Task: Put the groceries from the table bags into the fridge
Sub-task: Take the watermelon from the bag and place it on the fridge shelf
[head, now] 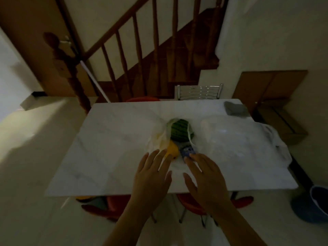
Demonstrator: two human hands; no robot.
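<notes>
Item: white bench [110,139], dim light, seen from above.

Groceries: a green striped melon [180,129] is sitting at bench centre, half wrapped in a thin white bag [158,142]. A yellow item [172,150] is lying at the melon's 6 o'clock, touching it; a blue printed packet [187,150] is lying just beside the yellow item, at its 3 o'clock. A second, clear bag [236,142] is spreading at the melon's 3 o'clock; its contents are too faint to tell. No fridge is showing.

Hands: the left hand [152,176] is hovering flat with fingers spread wide, holding nothing, its fingertips near the yellow item. The right hand [204,173] is also spread wide and empty, its fingertips at or touching the blue packet; contact is unclear.

Step in hand, as judged: picking the first items out. Doing it well likely means peeling the white bag back first, taking the small loose pieces one per hand, and leaving the melon for a two-handed lift, since it may roll.
</notes>
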